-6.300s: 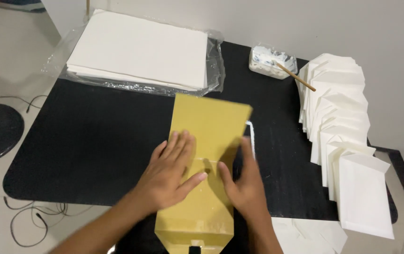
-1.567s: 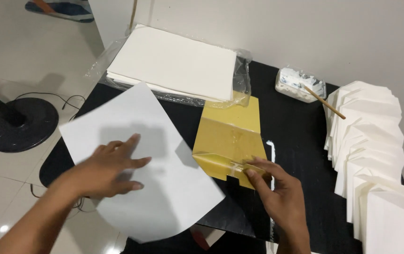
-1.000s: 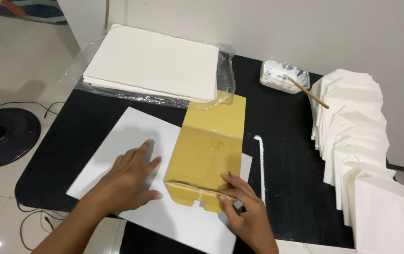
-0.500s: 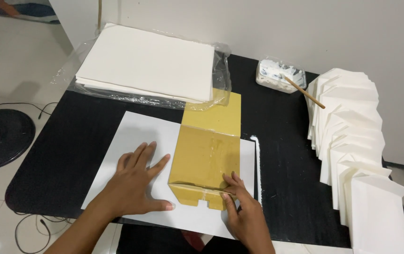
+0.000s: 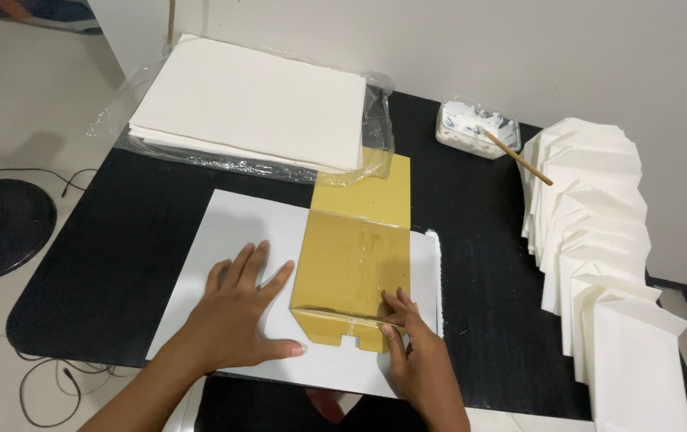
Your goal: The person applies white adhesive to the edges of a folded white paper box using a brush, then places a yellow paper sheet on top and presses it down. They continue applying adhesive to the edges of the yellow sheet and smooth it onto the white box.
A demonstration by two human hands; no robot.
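While your left hand [image 5: 235,316] lies flat with fingers spread on the white sheet [image 5: 235,228], your right hand [image 5: 415,352] presses closed fingertips on the lower right corner of the yellow card template [image 5: 351,260], which sits on the sheet mid-table. Judging by looks, the sheet is thin, light and easily creased (it may slide on the black table [image 5: 111,240]). The card seems stiffer; grip its edges.

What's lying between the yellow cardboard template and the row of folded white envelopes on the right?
In the head view, only bare black table separates the yellow cardboard template from the folded white envelopes, apart from the white sheet's narrow right edge.
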